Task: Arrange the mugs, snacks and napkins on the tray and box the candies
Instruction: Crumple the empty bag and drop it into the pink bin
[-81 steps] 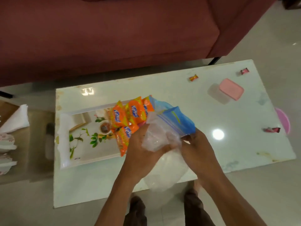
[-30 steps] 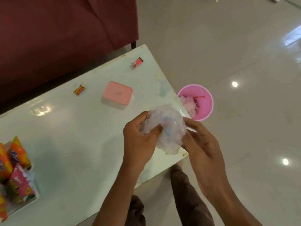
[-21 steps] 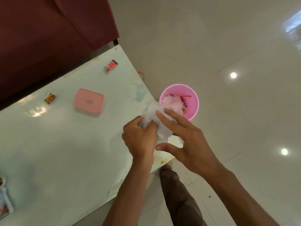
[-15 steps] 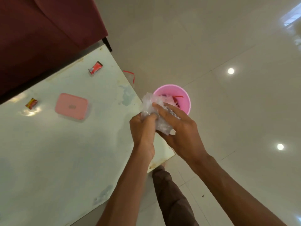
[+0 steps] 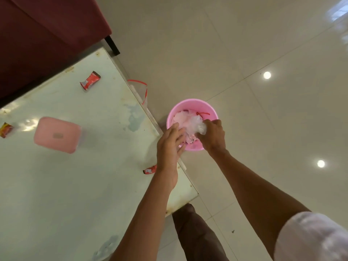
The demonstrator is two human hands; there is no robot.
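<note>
Right hand [image 5: 211,134] pinches crumpled plastic bag [image 5: 195,125] over pink bin [image 5: 192,110], frame centre; left hand [image 5: 170,146] open, empty. Push bag fully inside before release. Candies [image 5: 90,80] and pink box [image 5: 57,134] wait on tabletop [image 5: 75,185], left.

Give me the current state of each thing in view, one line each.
Right hand: closed on the crumpled clear bag, pushing it into the bin.
Left hand: open, holding nothing, at the bin's rim.
Pink bin: upright on the floor, holding crumpled plastic.
Pink candy box: lid on, on the table.
Three wrapped candies: loose on the table, unboxed.
</note>
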